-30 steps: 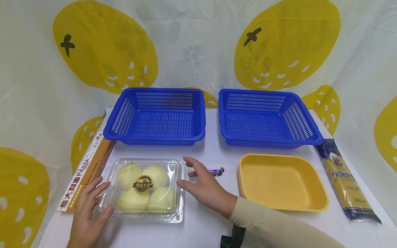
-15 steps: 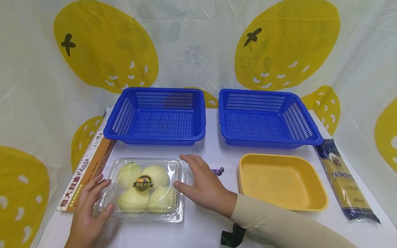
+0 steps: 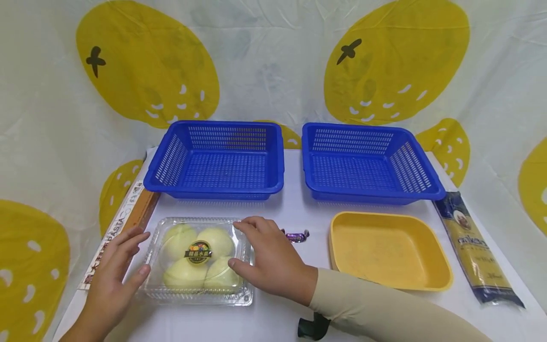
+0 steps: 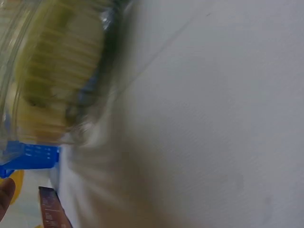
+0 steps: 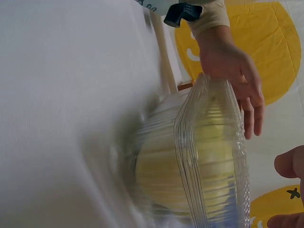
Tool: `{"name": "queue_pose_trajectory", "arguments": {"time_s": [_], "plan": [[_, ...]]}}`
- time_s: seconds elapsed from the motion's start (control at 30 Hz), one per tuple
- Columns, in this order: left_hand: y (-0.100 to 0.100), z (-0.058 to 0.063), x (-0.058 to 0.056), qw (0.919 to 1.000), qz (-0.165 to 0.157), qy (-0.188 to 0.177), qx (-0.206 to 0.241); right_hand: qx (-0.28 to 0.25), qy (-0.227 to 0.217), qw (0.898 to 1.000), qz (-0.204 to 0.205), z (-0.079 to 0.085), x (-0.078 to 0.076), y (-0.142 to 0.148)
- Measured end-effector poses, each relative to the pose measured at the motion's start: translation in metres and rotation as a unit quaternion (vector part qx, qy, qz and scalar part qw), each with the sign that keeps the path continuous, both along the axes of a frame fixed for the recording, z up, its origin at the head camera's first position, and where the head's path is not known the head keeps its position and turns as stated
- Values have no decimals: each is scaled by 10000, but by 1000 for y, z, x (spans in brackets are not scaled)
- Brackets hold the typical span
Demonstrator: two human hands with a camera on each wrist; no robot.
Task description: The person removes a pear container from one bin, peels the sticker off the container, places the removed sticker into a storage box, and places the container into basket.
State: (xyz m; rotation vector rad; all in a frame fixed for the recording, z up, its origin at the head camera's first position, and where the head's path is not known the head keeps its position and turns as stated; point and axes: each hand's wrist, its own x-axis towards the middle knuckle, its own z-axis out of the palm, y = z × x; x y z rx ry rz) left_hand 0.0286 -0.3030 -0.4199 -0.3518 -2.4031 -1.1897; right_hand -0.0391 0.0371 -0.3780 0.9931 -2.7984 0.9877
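A clear plastic clamshell box [image 3: 196, 298] with several pale green round fruits [image 3: 183, 274] inside lies on the white table, a round dark label on its lid. My right hand [image 3: 275, 259] is over the box's right edge, thumb and fingers extended above the lid. In the right wrist view, its thumb [image 5: 287, 164] shows apart from the lid. Beside the left edge is my left hand [image 3: 108, 273], fingers spread and slightly bent, holding nothing. The box's ribbed side [image 4: 57, 71] fills a corner of the left wrist view.
Two blue baskets [image 3: 213, 195] [image 3: 376, 194] stand at the back. A yellow tray [image 3: 389, 256] is at the right, with a bagged pasta pack [image 3: 478, 251] beyond it. A long pasta box [image 3: 143, 209] lies at the left. A purple-wrapped candy [image 3: 296, 237] lies near my right hand.
My right hand has moved left over the box's right edge. My left hand has shifted slightly left, away from the box. The box has stayed in place.
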Motion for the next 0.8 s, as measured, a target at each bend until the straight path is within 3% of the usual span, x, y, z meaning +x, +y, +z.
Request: {"name": "queue_pose_trajectory", "arguments": {"time_s": [0.23, 0.5, 0.8], "plan": [[-5, 12, -16, 9988, 290, -168, -360, 228, 158, 9996, 16, 0, 2, -6], [-11, 12, -35, 9982, -186, -179, -545, 552, 509, 9971, -77, -1, 4, -14], [-19, 8, -48, 9942, -560, -749, -540, 1184, 678, 9906, -75, 7, 4, -28]]}}
